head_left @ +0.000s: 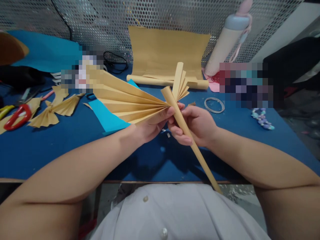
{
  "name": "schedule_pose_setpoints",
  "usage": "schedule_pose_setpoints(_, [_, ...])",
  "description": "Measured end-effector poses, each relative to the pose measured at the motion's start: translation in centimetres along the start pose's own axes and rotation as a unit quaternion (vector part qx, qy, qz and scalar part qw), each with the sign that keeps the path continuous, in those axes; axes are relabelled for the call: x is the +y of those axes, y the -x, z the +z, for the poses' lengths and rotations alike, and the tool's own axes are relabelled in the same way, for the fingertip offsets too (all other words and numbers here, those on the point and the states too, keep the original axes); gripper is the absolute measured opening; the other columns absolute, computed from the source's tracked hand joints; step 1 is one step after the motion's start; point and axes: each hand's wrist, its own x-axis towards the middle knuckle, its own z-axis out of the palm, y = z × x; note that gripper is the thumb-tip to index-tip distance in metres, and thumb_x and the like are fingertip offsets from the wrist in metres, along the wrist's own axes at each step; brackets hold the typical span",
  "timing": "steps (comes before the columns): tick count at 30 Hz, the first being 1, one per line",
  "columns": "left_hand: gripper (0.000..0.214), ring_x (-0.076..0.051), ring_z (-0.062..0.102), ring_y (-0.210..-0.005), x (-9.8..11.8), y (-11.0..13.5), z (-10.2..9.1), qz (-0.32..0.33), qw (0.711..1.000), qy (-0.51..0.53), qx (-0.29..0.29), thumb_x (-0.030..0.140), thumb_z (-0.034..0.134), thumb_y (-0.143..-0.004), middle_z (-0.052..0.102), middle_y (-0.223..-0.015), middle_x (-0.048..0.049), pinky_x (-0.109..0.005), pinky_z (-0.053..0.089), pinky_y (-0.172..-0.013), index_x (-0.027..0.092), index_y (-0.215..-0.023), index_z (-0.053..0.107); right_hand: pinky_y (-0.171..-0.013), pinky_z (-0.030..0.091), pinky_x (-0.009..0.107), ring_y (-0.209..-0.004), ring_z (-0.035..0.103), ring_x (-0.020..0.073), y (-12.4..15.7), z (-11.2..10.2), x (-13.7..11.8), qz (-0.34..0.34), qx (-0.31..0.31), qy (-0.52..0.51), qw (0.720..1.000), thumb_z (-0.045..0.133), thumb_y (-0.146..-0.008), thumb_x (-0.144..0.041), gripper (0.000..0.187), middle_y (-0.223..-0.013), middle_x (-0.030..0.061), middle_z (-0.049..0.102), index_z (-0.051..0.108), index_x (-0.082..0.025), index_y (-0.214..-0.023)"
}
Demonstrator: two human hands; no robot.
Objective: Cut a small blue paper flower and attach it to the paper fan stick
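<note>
- Centrally, a pleated tan kraft-paper fan [127, 100] spreads up and left from a tight gathered point, its far end hidden by pixelated blur.
- Just right of that point, a long rolled tan paper tube [193, 141] slants toward the lower right, past the front edge of a blue tabletop [50, 156].
- Beyond the tube, a small set of tan paper pleats [183, 88] fans upward.
- The left hand [152, 123] is closed, pinching the fan's gathered end.
- The right hand [196, 126] is closed around the tube, just beside the left hand.
- Under the fan lies a turquoise paper sheet [107, 115].
- At far left rest red-handled scissors [17, 116]; a curled tan paper sheet [167, 50] stands at upper centre.
</note>
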Motion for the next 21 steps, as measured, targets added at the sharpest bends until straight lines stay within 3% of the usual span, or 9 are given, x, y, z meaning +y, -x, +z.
schedule_pose_setpoints(3, [0.036,-0.017,0.073,-0.085,0.6,-0.1,-0.1,0.006,1.000,-0.001,0.007,0.045,0.090,-0.067,0.078,-0.090,-0.0019,-0.026,0.059,-0.078,0.020,-0.092,0.080,-0.036,0.046,0.024,-0.041,0.059,0.0168,0.3,0.6,-0.4,-0.042,0.008,0.057,0.997,0.037,-0.095,-0.041,0.030,-0.062,0.0054,0.065,0.052,-0.015,-0.092])
schedule_pose_setpoints(6, [0.041,-0.021,0.075,-0.085,0.7,-0.1,-0.2,-0.006,1.000,-0.011,-0.001,0.048,0.090,-0.066,0.079,-0.089,-0.0032,-0.030,0.060,-0.077,0.019,-0.093,0.080,-0.036,0.045,0.021,-0.039,0.057,0.0133,0.4,1.1,-0.1,-0.051,0.030,0.096,0.994,0.039,-0.102,-0.050,0.037,-0.060,0.0019,0.065,0.053,-0.017,-0.092])
schedule_pose_setpoints(11, [0.040,-0.020,0.074,-0.098,0.6,-0.1,0.0,0.006,1.000,-0.003,-0.006,0.044,0.091,-0.065,0.079,-0.090,-0.0028,-0.025,0.058,-0.088,0.018,-0.092,0.080,-0.033,0.037,0.016,-0.033,0.044,0.0070,0.5,1.1,0.4,-0.072,0.053,0.092,0.992,0.049,-0.101,-0.050,0.037,-0.053,-0.0046,0.054,0.052,-0.017,-0.086])
schedule_pose_setpoints(17, [0.040,-0.019,0.073,-0.103,0.6,0.1,-0.2,-0.015,0.996,0.031,-0.079,0.042,0.082,-0.079,0.075,-0.076,-0.0006,-0.022,0.058,-0.088,0.018,-0.110,0.078,-0.031,0.034,0.014,-0.031,0.041,0.0061,0.5,1.1,0.4,-0.078,0.081,0.085,0.990,0.044,-0.103,-0.046,0.036,-0.050,-0.0048,0.051,0.054,-0.016,-0.084])
schedule_pose_setpoints(21, [0.029,-0.019,0.073,-0.104,0.4,0.2,-0.2,0.018,0.998,0.000,-0.063,0.042,0.079,-0.083,0.073,-0.077,-0.0001,-0.023,0.058,-0.091,0.022,-0.103,0.080,-0.032,0.033,0.014,-0.032,0.040,0.0056,0.5,1.4,0.5,-0.086,0.094,0.099,0.987,0.047,-0.102,-0.045,0.035,-0.049,-0.0053,0.050,0.054,-0.017,-0.083])
